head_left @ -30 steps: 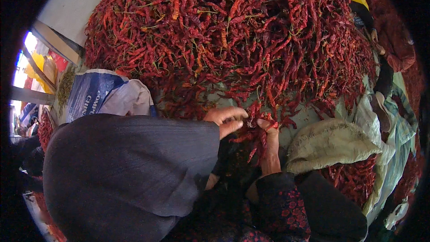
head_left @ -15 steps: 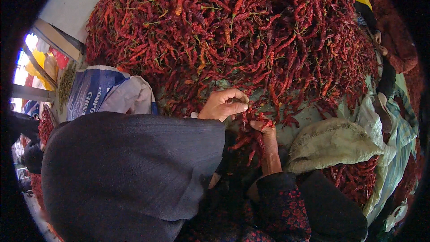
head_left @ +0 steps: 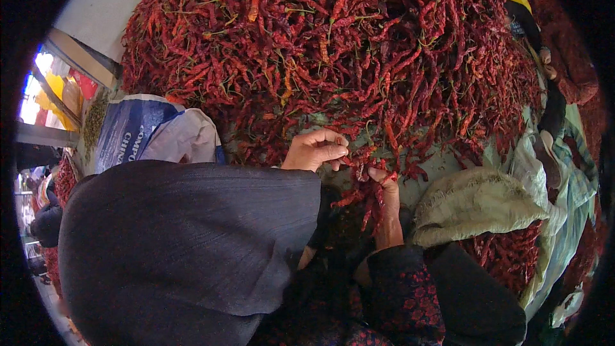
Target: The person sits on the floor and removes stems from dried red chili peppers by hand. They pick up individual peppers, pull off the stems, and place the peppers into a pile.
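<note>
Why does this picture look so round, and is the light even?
Head view: fisheye lens, so a round image with black corners; head view: uneven light, glare at the far-left opening, the chili pile well lit, murky darkness below the right hand.

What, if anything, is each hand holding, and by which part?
The right hand holds a bunch of dried red chilies near its upper end, lower tips hanging. The left hand is close beside the bunch; whether it grips anything cannot be told.
</note>
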Tool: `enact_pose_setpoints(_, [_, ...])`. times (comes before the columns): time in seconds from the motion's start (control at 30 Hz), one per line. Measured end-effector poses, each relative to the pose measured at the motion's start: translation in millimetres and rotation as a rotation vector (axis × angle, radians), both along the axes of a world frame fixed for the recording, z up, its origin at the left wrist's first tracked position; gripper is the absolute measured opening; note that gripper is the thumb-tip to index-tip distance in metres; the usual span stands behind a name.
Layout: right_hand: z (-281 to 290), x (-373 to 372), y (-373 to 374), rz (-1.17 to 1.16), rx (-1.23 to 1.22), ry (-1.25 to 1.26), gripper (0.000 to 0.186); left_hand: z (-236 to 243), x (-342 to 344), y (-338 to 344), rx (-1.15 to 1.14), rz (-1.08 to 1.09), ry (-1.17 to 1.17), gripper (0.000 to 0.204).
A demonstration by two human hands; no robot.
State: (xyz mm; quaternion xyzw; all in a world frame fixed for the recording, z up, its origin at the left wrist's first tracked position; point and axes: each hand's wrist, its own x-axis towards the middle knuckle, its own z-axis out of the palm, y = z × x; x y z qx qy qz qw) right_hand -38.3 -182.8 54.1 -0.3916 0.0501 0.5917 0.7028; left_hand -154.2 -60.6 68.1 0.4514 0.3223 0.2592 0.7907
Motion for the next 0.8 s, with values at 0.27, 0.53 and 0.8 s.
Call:
enact_pose_setpoints(0.27, [10, 1, -2, 0.105, 0.021, -0.053, 0.026, 9, 7, 0, 0.236, -0.093, 0.068, 0.014])
enact_pose_setpoints(0.53, [-30, 12, -7, 0.087, -0.156, -0.36, 0.015, 11, 5, 4, 0.087, -0.17, 0.078, 0.019])
enact_pose_setpoints(0.8, [-14, 8, -1, 0.062, -0.143, -0.309, 0.037, 13, 2, 6, 0.218, -0.257, 0.05, 0.015])
